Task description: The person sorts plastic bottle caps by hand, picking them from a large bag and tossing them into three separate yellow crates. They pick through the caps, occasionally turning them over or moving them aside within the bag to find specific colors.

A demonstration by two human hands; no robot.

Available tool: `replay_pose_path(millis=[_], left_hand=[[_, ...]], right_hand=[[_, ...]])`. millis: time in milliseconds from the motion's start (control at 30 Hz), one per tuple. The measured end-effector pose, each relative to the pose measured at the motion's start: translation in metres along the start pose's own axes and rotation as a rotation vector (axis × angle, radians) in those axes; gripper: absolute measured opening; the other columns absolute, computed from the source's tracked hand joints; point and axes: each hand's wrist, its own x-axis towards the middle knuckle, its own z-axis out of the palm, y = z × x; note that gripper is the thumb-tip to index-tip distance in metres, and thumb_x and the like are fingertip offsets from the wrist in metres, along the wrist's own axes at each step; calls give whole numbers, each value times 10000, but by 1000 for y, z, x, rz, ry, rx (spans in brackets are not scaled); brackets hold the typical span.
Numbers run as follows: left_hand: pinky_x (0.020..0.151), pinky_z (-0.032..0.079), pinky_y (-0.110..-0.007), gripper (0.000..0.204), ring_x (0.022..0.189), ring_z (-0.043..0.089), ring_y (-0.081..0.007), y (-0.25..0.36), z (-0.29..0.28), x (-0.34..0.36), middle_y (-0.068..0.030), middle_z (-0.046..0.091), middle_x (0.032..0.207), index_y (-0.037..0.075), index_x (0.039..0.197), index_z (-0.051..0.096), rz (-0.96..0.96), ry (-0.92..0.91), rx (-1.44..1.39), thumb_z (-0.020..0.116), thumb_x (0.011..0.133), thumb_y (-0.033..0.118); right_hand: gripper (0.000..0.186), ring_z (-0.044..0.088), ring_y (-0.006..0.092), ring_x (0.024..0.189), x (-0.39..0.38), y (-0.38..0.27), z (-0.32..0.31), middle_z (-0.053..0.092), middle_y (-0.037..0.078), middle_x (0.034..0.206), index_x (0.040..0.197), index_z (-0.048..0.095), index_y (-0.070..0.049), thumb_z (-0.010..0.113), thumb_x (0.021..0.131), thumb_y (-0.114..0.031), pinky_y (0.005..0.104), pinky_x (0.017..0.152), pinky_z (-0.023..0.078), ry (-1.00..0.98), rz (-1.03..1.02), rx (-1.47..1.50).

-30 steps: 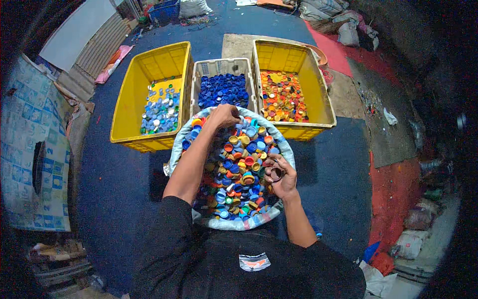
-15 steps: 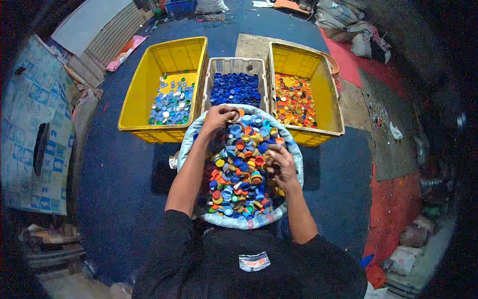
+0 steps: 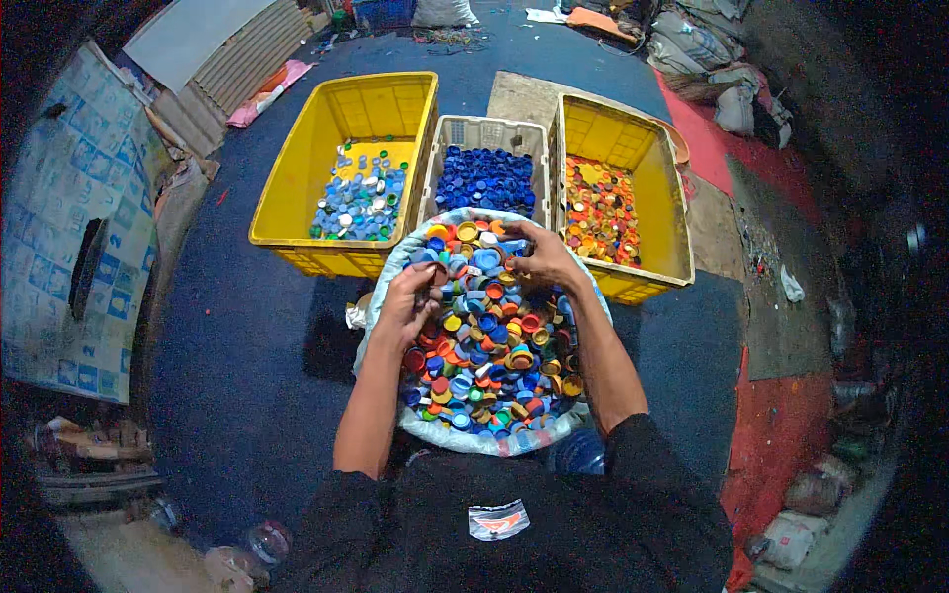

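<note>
A round sack with a rolled, pale blue rim (image 3: pixel 388 265) stands before me, full of mixed bottle caps (image 3: pixel 484 341) in blue, orange, yellow, red and brown. At its left side my left hand (image 3: pixel 403 301) is closed, with a dark brown bottle cap (image 3: pixel 439 274) pinched between thumb and fingers. My right hand (image 3: pixel 547 259) reaches over the far right part of the heap. Its fingers are curled around a light blue bottle cap (image 3: pixel 515 247), partly hidden by them.
Beyond the sack stand a yellow crate (image 3: pixel 265 222) with light blue, green and white caps, a grey-white crate (image 3: pixel 542 138) of dark blue caps, and another yellow crate (image 3: pixel 675 222) of orange, red and yellow caps. A patterned sheet (image 3: pixel 74 237) hangs at left. Sacks (image 3: pixel 682 44) lie far right.
My left hand has come back from the sack's far rim, still with the brown cap. My right hand has moved from the right side to the far part of the heap. The view has shifted slightly.
</note>
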Motion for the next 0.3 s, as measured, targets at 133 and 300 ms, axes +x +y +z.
replay_pose_path(millis=[133, 300], left_hand=[[502, 460, -204, 171, 623, 558, -96, -13, -17, -18, -70, 641, 892, 49, 1011, 558, -42, -43, -133, 570, 867, 141], [513, 470, -220, 207, 636, 567, -122, -26, -28, -36, -103, 645, 934, 52, 1037, 555, -45, -22, -241, 579, 863, 163]], right_hand=[[714, 502, 166, 1143, 23, 19, -4, 588, 103, 1193, 1319, 418, -33, 723, 674, -21, 300, 935, 419, -261, 6, 194], [784, 491, 210, 1177, 34, 15, -5, 543, 144, 1249, 1349, 375, -32, 747, 661, 15, 310, 955, 413, -356, 10, 87]])
